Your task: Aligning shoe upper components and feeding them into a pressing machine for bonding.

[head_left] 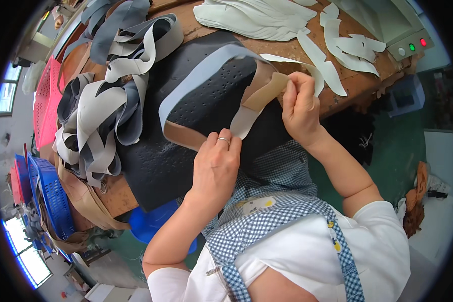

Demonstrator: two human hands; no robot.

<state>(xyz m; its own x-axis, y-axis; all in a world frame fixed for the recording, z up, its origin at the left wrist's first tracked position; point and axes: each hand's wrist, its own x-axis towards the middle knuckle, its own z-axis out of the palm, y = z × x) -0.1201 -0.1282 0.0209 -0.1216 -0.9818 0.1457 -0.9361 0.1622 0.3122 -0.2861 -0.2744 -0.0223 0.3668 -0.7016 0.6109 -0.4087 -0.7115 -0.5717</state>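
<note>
Clearly, both hands work on one long strip (pixel 195 70), blue-grey on one stretch and brownish on another, looped above a black mat (pixel 156 173) dotted with small holes. The right hand (pixel 303 108) pinches the end of a tan section (pixel 261 95) between thumb and fingers, holding it up near the table's right side. The left hand (pixel 215 163) lies palm down on the strip near the mat's lower edge; whether its thumb grips from beneath or the fingers merely press, I cannot tell.

Slipping looks like the main hazard: the left fingers bear on only a small part of the strip, so a hard pull from the right could drag it out from under them. The loop stands up loosely, and that slack could twist — or fold over — if the hands turn unevenly. Too sharp a tug on the tan section might also stretch or crease it, since the pinch takes only its very end. Just behind the right fingers lies a white strip (pixel 312 75), which a wide swing could snag. On the left, the tangled grey strips (pixel 98 113) sit near enough to catch the loop if it drifts that way.
</note>
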